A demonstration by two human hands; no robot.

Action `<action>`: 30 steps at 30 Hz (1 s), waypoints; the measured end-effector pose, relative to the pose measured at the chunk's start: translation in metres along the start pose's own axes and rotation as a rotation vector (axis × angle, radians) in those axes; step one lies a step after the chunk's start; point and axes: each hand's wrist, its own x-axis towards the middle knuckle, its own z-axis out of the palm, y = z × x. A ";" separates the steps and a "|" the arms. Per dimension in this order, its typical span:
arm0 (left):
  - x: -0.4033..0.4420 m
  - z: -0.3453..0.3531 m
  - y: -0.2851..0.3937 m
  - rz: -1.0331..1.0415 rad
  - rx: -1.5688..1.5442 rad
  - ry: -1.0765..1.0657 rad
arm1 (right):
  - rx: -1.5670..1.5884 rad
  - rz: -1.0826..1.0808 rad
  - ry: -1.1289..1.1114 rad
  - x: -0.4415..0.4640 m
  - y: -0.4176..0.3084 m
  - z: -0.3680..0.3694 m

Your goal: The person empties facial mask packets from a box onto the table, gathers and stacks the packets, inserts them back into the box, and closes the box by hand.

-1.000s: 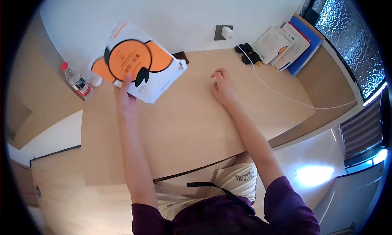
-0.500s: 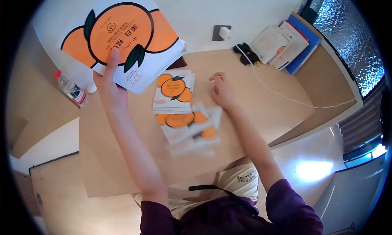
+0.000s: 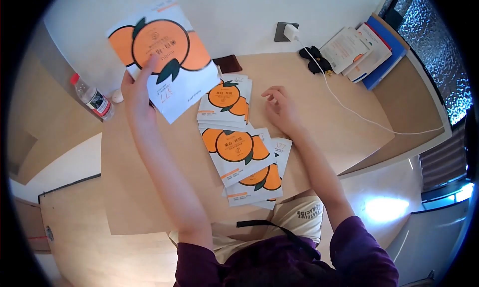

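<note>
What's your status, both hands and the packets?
Left hand gripping white box with orange-fruit print, raised. Right hand empty, beside flat white fruit-printed packets, loosely spread. Nothing blocking between.

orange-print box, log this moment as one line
left hand: holds orange-print box raised | right hand: empty, by packets | packets: loose overlapping pile on desk
</note>
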 end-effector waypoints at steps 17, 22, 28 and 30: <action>-0.003 0.000 0.004 0.328 -0.086 -0.022 | 0.088 0.021 0.001 -0.001 0.007 -0.001; 0.025 -0.019 -0.050 0.326 0.246 -0.067 | 0.100 0.034 -0.019 -0.001 0.004 -0.003; 0.026 -0.033 -0.066 0.169 0.264 0.239 | 0.100 0.065 -0.021 -0.002 0.004 -0.005; 0.025 -0.042 -0.055 0.173 0.155 0.148 | 0.115 0.055 -0.029 -0.003 0.005 -0.005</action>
